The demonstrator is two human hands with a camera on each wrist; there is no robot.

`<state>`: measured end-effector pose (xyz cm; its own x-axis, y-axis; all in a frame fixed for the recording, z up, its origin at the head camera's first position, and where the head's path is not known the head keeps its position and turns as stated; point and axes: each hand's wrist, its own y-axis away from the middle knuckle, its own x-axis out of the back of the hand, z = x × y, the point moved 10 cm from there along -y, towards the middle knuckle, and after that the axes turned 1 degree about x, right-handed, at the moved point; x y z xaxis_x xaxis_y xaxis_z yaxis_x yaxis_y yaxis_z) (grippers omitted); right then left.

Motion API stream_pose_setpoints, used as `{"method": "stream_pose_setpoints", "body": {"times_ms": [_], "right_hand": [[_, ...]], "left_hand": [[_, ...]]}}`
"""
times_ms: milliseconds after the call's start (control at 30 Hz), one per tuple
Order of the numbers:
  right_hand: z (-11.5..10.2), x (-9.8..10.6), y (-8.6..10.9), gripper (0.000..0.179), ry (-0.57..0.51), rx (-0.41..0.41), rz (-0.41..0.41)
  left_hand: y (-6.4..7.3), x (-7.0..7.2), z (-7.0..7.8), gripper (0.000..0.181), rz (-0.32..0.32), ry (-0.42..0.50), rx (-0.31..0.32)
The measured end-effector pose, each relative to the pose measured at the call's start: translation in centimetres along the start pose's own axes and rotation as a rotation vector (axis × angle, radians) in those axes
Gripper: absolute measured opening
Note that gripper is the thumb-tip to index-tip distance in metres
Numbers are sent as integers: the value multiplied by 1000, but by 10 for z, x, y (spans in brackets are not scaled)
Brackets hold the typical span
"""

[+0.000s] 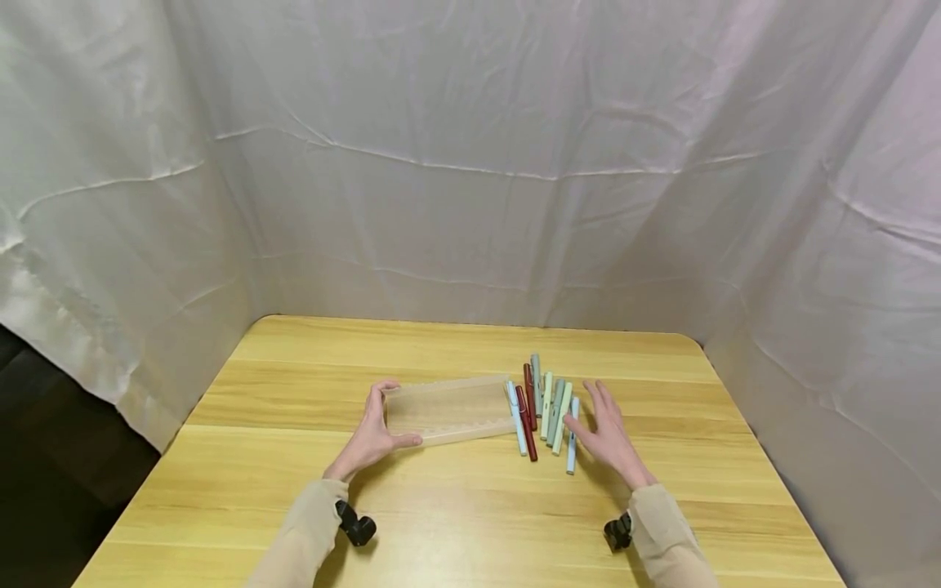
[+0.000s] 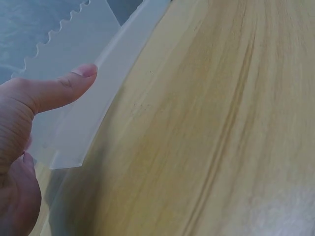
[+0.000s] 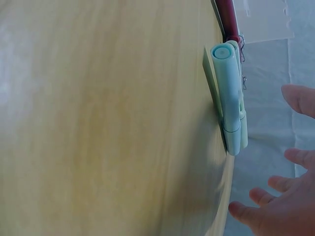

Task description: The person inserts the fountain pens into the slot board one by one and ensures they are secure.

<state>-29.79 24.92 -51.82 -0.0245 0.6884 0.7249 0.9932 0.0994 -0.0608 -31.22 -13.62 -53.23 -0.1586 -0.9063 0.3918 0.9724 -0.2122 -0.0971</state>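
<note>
My left hand point(image 1: 370, 437) grips the left end of a frosted plastic pen rack point(image 1: 448, 406), thumb on the near side and fingers at the far side. In the left wrist view, the thumb lies along the frosted wall point(image 2: 93, 110), which has a wavy, notched edge. Several capped pens lie side by side at the rack's right end: light blue, dark red point(image 1: 526, 425), grey-green and pale green. My right hand point(image 1: 608, 437) is spread beside the rightmost light blue pen point(image 1: 573, 445), holding nothing. The right wrist view shows that pen's end point(image 3: 226, 88) apart from the fingers.
The wooden table point(image 1: 470, 506) has rounded far corners. White cloth point(image 1: 470, 220) hangs behind it and at both sides. A small black wrist camera point(image 1: 356, 524) sits on the left sleeve, another point(image 1: 617, 532) on the right. A dark area point(image 1: 59, 441) shows at the left.
</note>
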Motion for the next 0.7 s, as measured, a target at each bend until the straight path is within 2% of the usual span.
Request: {"method": "stream_pose_setpoints", "body": {"times_ms": [467, 700], "right_hand": [[1, 1, -1, 80, -24, 3, 21], [4, 1, -2, 77, -49, -10, 35]], "left_hand": [[3, 1, -1, 99, -21, -23, 11], [5, 0, -2, 100, -33, -44, -9]]}}
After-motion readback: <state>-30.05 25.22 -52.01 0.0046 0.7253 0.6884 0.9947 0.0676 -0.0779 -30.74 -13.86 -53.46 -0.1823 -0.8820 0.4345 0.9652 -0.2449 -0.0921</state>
